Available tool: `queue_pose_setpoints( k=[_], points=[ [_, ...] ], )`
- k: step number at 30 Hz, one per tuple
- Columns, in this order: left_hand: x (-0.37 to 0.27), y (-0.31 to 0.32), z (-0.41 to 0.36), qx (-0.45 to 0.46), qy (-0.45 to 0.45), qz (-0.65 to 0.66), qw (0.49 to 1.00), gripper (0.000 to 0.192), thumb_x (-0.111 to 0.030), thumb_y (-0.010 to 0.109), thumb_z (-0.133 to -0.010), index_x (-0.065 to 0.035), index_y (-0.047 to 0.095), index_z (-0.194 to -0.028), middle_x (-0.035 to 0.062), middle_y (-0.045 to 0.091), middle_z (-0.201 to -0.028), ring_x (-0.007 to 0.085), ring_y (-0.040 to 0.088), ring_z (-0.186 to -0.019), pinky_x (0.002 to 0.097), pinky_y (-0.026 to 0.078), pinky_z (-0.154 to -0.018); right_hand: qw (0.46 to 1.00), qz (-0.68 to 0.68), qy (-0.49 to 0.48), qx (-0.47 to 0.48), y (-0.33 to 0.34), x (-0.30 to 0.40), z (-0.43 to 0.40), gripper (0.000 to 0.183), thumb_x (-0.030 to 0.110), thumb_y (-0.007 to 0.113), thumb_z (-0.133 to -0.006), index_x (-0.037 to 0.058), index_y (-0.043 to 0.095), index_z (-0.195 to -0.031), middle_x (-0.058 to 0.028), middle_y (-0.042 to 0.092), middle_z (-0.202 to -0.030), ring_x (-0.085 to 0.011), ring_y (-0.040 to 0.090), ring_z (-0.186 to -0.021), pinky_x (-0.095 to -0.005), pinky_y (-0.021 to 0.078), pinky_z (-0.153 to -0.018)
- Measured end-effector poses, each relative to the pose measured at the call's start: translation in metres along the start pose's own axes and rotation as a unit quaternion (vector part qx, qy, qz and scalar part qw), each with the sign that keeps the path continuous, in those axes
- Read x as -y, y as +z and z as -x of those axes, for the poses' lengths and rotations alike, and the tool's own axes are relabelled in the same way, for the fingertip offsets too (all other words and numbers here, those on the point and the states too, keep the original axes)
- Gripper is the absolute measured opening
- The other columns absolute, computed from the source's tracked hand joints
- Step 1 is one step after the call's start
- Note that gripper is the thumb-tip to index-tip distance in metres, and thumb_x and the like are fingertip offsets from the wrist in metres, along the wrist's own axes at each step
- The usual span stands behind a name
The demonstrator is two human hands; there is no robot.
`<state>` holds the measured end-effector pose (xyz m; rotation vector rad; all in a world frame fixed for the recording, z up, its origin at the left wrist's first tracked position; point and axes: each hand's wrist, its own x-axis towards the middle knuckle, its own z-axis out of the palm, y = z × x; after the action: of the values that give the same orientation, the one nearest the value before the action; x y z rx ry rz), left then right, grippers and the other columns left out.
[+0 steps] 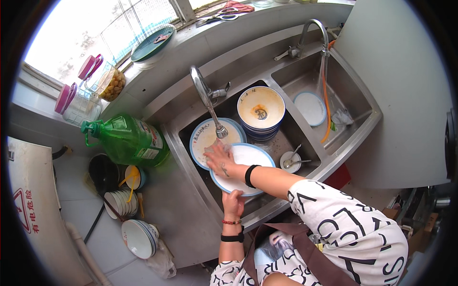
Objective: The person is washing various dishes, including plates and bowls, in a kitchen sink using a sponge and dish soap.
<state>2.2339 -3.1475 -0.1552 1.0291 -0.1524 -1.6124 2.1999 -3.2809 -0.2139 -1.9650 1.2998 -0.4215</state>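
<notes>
My left hand [233,204] grips the near rim of a white plate with a blue edge [254,156], held tilted over the left sink basin. Across that plate reaches my right hand [220,161], palm down near its left edge. Something pale and translucent shows by its fingers; whether the hand holds it is unclear. Under and behind lies a stack of blue-rimmed plates [202,137], its top plate stained yellowish. A chrome faucet [202,87] hangs over this stack. Behind the held plate stands a stack of bowls [261,107], the top one with brown residue inside.
A small white dish with spoons [290,162] sits in the left basin's right corner. Water runs from a second faucet [315,28] into the right basin, which holds a plate [310,108] and an orange hose [327,121]. A green jug [132,141] and stacked bowls [137,238] stand left.
</notes>
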Motion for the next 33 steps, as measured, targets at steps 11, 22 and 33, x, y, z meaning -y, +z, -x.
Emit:
queue_pose_setpoints(
  k=[11, 22, 33],
  points=[
    [0.037, -0.061, -0.047, -0.003, 0.019, 0.159, 0.987, 0.072, 0.02, 0.047, -0.069, 0.0006, 0.041, -0.138, 0.0154, 0.054, -0.127, 0.0333, 0.054, -0.118, 0.0465, 0.045, -0.101, 0.701, -0.661, 0.268, 0.009, -0.13, -0.083, 0.079, 0.054, -0.004, 0.065, -0.075, 0.0038, 0.05, -0.126, -0.0136, 0.062, -0.113, -0.0252, 0.063, -0.102, -0.0384, 0.0531, -0.084],
    [0.027, 0.0, -0.1, -0.058, -0.046, 0.079, 0.994, 0.034, -0.019, 0.059, -0.096, -0.0038, 0.053, -0.126, 0.0152, 0.06, -0.118, 0.0282, 0.062, -0.105, 0.0458, 0.052, -0.094, 0.731, -0.605, 0.222, -0.223, -0.273, -0.138, 0.149, 0.053, -0.009, 0.055, -0.073, 0.0009, 0.049, -0.125, -0.0131, 0.061, -0.111, -0.0245, 0.063, -0.099, -0.0364, 0.0545, -0.085],
    [0.047, -0.059, -0.151, -0.293, 0.006, 0.18, 0.939, 0.033, -0.005, 0.055, -0.091, 0.002, 0.043, -0.12, 0.0264, 0.045, -0.126, 0.0396, 0.046, -0.123, 0.0585, 0.044, -0.103, 0.516, -0.551, 0.366, -0.544, -0.295, -0.434, 0.168, 0.044, -0.009, 0.052, -0.075, 0.0023, 0.05, -0.117, -0.0123, 0.057, -0.101, -0.029, 0.062, -0.083, -0.043, 0.0542, -0.064]
  ],
)
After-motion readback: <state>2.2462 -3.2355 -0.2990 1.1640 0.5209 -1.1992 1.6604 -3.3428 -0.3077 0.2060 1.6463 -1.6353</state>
